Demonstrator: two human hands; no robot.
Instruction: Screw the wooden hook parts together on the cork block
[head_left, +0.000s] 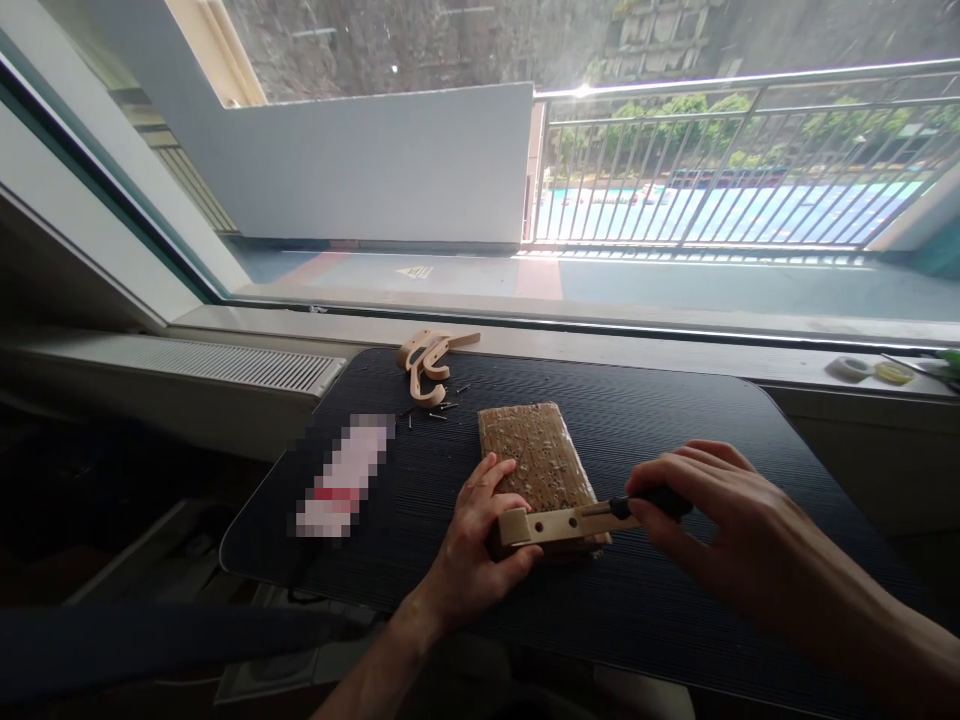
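Note:
My left hand (pixel 469 540) is closed around the curved end of a light wooden hook (pixel 556 525) with round holes along its flat face. Under the hook lies a brown block (pixel 529 445), its pitted top wrapped in shiny clear film. My right hand (pixel 705 500) grips the black handle of a screwdriver (pixel 661 499). Its shaft points left along the hook's face; I cannot tell whether the tip sits in a hole or on a screw. Beyond the block are several more wooden hooks (pixel 426 368) in a pile, with loose screws (pixel 438 416) scattered beside them.
A blurred-out pinkish item (pixel 345 480) lies at the left of the dark table (pixel 675 420). Behind the table runs a windowsill (pixel 600 352) with rolls of tape (pixel 851 370) at its right end. A radiator (pixel 225 365) stands at the left, below the large window.

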